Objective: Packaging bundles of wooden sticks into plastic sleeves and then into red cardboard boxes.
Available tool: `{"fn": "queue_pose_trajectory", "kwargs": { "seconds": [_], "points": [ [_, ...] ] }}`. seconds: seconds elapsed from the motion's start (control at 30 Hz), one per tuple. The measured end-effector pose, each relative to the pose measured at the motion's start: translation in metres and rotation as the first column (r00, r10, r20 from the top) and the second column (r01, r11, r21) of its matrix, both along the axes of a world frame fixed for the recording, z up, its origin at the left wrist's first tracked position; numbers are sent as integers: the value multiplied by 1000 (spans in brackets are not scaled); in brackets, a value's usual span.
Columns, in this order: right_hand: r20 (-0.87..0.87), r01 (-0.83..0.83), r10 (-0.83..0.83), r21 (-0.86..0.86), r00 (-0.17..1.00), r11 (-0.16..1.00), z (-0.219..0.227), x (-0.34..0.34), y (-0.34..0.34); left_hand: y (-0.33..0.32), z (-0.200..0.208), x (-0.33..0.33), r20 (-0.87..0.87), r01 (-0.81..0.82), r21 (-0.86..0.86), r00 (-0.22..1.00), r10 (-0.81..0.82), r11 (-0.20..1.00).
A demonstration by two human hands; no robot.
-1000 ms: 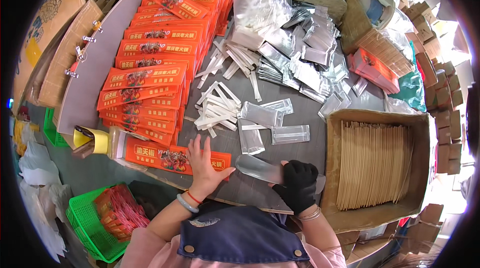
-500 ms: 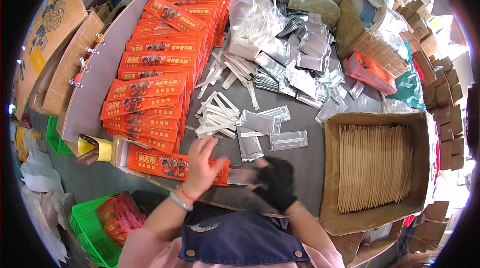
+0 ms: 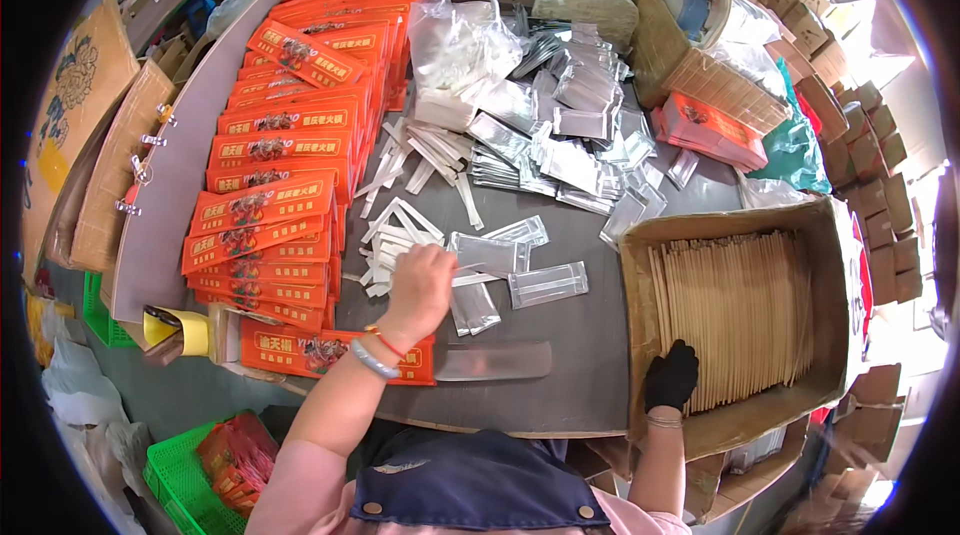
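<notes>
- The bare left hand (image 3: 420,285) rested with fingers curled narrowly on small white packets (image 3: 395,235), silver sachets (image 3: 490,255) just beside its fingertips.
- The black-gloved right hand (image 3: 670,377) pressed its fingers, closed together, onto wooden chopsticks (image 3: 740,305) inside a cardboard box (image 3: 640,235); whether it gripped any was unclear.

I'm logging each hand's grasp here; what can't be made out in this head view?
- Left hand: its back hides the fingertips, so any grip on the white sachets is unseen.
- Right hand: the dark glove masks its fingers among the wooden sticks.
- Cardboard box: its near wall hides the stick ends.
</notes>
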State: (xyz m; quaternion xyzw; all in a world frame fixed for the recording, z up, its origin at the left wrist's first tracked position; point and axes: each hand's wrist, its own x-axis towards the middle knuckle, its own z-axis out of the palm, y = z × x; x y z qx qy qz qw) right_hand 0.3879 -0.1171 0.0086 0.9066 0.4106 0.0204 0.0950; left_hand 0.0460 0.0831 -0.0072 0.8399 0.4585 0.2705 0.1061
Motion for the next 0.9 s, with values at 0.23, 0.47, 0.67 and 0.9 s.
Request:
{"fn": "queue_pose_trajectory", "kwargs": {
  "seconds": [0.23, 0.47, 0.67, 0.9],
  "points": [
    [-85, 83, -73, 110, 994, 991, -21, 11, -14, 29, -4, 35, -168, 107, 2, 980, -105, 994],
    [-487, 456, -177, 547, 855, 702, -4, 1, -6, 39, 0, 33, -89, 135, -4, 987, -134, 991],
    [-433, 137, 56, 401, 900, 906, 49, -22, 12, -13, 45, 6, 302, 280, -666, 949, -93, 691],
    [-595, -456, 645, 459, 480, 763, 22, -56, 22, -85, 27, -33, 58, 143, -325, 990, -132, 935]
  ]
}}
